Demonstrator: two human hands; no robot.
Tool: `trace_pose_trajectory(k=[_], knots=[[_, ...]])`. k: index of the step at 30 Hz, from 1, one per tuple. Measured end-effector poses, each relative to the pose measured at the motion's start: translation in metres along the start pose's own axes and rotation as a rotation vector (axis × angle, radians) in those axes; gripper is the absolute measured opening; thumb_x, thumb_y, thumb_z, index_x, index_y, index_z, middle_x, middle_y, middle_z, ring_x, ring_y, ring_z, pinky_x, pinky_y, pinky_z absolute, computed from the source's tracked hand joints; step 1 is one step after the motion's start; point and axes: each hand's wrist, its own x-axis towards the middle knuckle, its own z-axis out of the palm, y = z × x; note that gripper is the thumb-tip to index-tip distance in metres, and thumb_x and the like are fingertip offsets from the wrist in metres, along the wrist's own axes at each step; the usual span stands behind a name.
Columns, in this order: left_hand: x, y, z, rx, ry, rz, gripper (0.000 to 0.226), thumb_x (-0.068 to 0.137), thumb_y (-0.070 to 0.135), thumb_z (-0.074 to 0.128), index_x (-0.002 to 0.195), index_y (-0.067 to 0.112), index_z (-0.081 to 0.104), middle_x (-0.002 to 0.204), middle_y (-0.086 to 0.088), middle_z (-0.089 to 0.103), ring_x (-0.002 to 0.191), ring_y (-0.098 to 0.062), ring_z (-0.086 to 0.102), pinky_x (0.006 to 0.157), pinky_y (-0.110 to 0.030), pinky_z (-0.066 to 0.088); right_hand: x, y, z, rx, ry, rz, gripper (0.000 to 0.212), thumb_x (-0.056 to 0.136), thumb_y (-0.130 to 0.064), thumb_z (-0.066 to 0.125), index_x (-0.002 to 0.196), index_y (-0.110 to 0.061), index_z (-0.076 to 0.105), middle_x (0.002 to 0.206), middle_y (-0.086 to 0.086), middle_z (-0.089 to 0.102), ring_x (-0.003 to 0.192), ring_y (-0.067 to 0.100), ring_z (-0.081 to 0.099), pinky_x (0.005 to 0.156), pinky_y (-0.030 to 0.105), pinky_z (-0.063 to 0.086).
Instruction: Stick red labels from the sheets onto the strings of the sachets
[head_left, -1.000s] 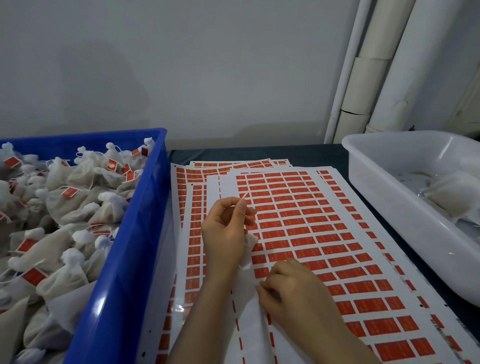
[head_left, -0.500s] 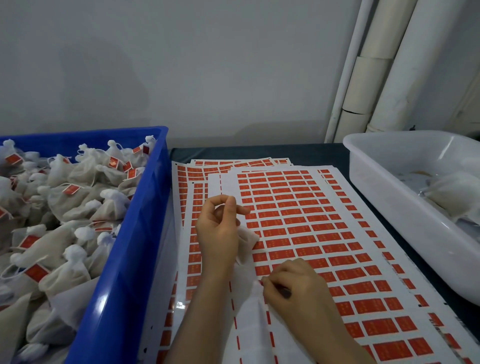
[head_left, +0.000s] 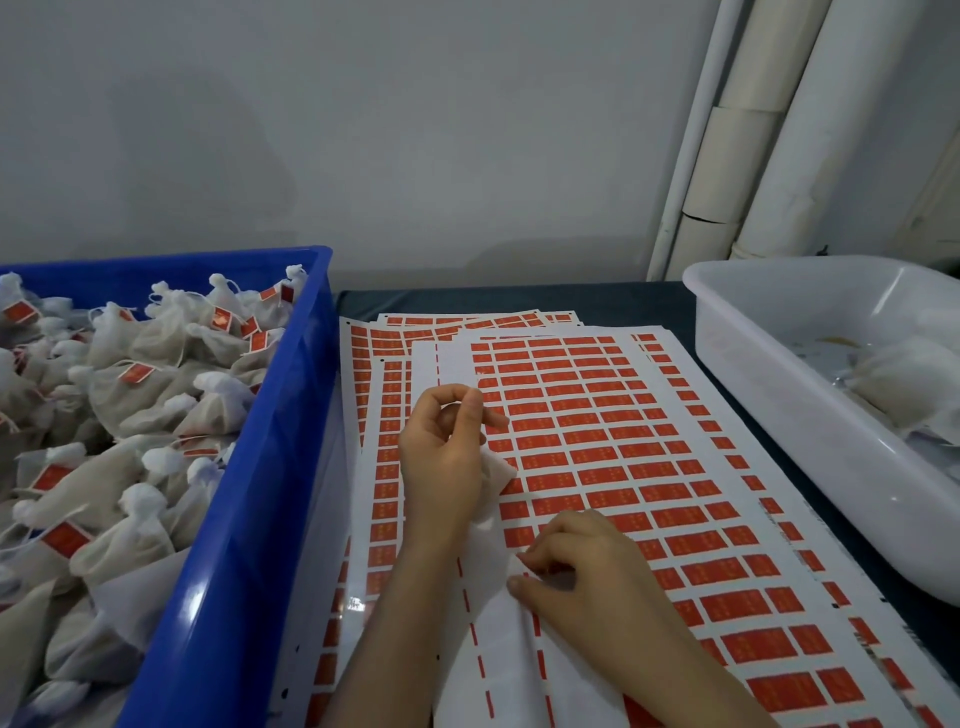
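Head camera looks down, seemingly close, over label sheets (head_left: 597, 415).

Label sheets (head_left: 597, 415) lie stacked mid-tabletop (head_left: 597, 299), between the crate (head_left: 291, 467) of sachets (head_left: 156, 374) on the left and the tub (head_left: 779, 415) on the right.

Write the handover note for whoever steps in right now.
Left grip holds a white sachet, thumb and forefinger pinched above it.
Right grip picks at the top label sheet; no lifted label visible.
Done: labelled sachets fill the blue crate.
Left: label this sachet's string; more sachets lie in the white tub.
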Motion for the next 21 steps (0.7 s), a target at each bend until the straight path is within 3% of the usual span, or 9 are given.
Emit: trace_pose_trajectory(k=[3, 8, 12, 14, 21], knots=[[0.001, 0.0, 0.0, 0.001, -0.004, -0.001, 0.008, 0.092, 0.027, 0.054, 0.086, 0.029, 0.058, 0.077, 0.022, 0.069, 0.076, 0.004, 0.065, 0.059, -0.006, 0.051, 0.004, -0.002, -0.005, 0.004, 0.003, 0.004, 0.02, 0.084, -0.041, 0.061, 0.093, -0.025, 0.069, 0.091, -0.019, 0.053, 0.086, 0.0, 0.051, 0.085, 0.009, 0.039], [0.001, 0.0, 0.0, -0.005, -0.009, -0.01, 0.009, 0.092, 0.027, 0.054, 0.085, 0.03, 0.058, 0.075, 0.022, 0.069, 0.076, 0.004, 0.065, 0.059, -0.004, 0.05, 0.008, -0.003, -0.012, 0.068, -0.037, 0.07, 0.011, 0.083, -0.036, 0.063, 0.082, -0.028, 0.07, 0.077, -0.021, 0.056, 0.075, -0.003, 0.055, 0.064, 0.003, 0.035], [0.001, 0.0, 0.0, 0.0, -0.017, -0.014, 0.007, 0.092, 0.028, 0.054, 0.086, 0.03, 0.058, 0.076, 0.023, 0.069, 0.077, 0.005, 0.065, 0.059, -0.003, 0.049, 0.014, -0.004, -0.016, 0.099, -0.122, 0.134, 0.019, 0.083, -0.033, 0.063, 0.064, -0.034, 0.064, 0.067, -0.018, 0.06, 0.068, -0.009, 0.056, 0.053, 0.003, 0.035], [0.001, 0.0, 0.0, -0.007, -0.022, -0.024, 0.007, 0.092, 0.028, 0.055, 0.085, 0.029, 0.058, 0.075, 0.023, 0.069, 0.077, 0.007, 0.064, 0.057, -0.002, 0.048, 0.017, -0.004, -0.019, 0.112, -0.168, 0.176, 0.022, 0.083, -0.033, 0.064, 0.061, -0.036, 0.062, 0.065, -0.019, 0.062, 0.066, -0.012, 0.057, 0.051, 0.003, 0.035], [0.002, 0.001, -0.001, -0.001, -0.051, -0.038, 0.007, 0.092, 0.028, 0.055, 0.086, 0.028, 0.059, 0.076, 0.022, 0.069, 0.077, 0.009, 0.064, 0.051, -0.001, 0.043, 0.03, -0.011, -0.034, 0.109, -0.39, 0.272, 0.013, 0.078, -0.037, 0.069, 0.066, -0.034, 0.066, 0.067, -0.016, 0.066, 0.063, 0.002, 0.063, 0.051, 0.01, 0.042]])
